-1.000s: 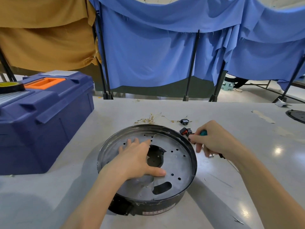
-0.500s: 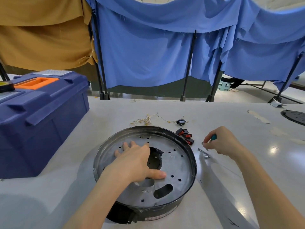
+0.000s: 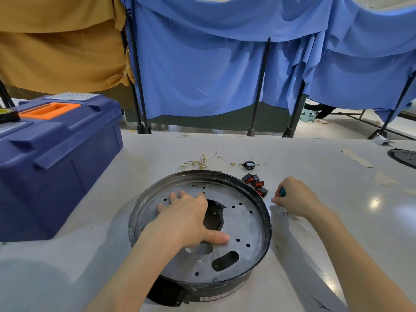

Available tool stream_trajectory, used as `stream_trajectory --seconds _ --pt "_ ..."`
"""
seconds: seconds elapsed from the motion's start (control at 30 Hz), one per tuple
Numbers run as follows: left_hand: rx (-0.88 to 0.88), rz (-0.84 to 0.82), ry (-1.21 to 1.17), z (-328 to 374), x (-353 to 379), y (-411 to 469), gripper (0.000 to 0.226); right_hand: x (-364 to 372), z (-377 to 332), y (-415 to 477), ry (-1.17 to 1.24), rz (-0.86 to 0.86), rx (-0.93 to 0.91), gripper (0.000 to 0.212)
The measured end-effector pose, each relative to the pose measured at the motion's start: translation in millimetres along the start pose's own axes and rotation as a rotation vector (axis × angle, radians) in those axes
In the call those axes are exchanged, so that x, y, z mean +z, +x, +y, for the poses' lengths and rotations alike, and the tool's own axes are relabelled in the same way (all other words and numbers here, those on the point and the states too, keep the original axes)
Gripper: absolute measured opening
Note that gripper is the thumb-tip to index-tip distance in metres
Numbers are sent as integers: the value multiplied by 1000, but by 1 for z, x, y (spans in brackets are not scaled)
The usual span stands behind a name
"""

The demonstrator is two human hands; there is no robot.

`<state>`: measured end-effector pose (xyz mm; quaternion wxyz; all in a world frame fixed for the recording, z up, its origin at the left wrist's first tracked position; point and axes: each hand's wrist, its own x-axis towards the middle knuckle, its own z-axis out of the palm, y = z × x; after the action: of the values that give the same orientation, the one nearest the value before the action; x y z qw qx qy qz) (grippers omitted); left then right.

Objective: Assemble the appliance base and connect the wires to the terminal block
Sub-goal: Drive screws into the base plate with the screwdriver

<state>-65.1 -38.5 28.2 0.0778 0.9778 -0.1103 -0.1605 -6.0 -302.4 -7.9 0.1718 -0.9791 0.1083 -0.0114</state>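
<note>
The round black appliance base (image 3: 254,224) lies on the white table, its perforated grey metal plate facing up. My left hand (image 3: 186,218) rests flat on that plate with fingers spread and the thumb out to the right. To the right of the base, my right hand (image 3: 295,197) grips a tool with a teal handle (image 3: 282,191) and reaches its fingertips down to the table. A small screw (image 3: 285,213) lies just below that hand. Several black and red rocker switches (image 3: 255,183) sit by the base's far right rim. Thin wires with brass terminals (image 3: 202,162) lie behind the base.
A big blue toolbox (image 3: 56,158) with an orange handle fills the table's left side. A black switch (image 3: 248,165) lies near the wires. A dark round part (image 3: 404,157) sits at the right edge. Blue and mustard cloths hang on black stands behind the table.
My right hand has drawn away from the base's rim to the right and lowered to the table near the screw. My left hand has stayed on the plate.
</note>
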Motion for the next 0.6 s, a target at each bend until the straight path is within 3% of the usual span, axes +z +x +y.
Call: stream_trajectory --seconds 0.2,0.33,0.43,0.6 --pt "46 59 -77 2 -4 -2 103 -37 -19 -18 294 148 -151 14" --pt "255 416 -347 9 -13 0 48 -63 -50 -50 492 13 -438 6" --pt "405 499 -629 19 -21 0 14 -71 -67 -67 526 -121 -594 6" --pt "497 543 -728 26 -17 3 10 -72 -74 -77 571 -99 -643 7"
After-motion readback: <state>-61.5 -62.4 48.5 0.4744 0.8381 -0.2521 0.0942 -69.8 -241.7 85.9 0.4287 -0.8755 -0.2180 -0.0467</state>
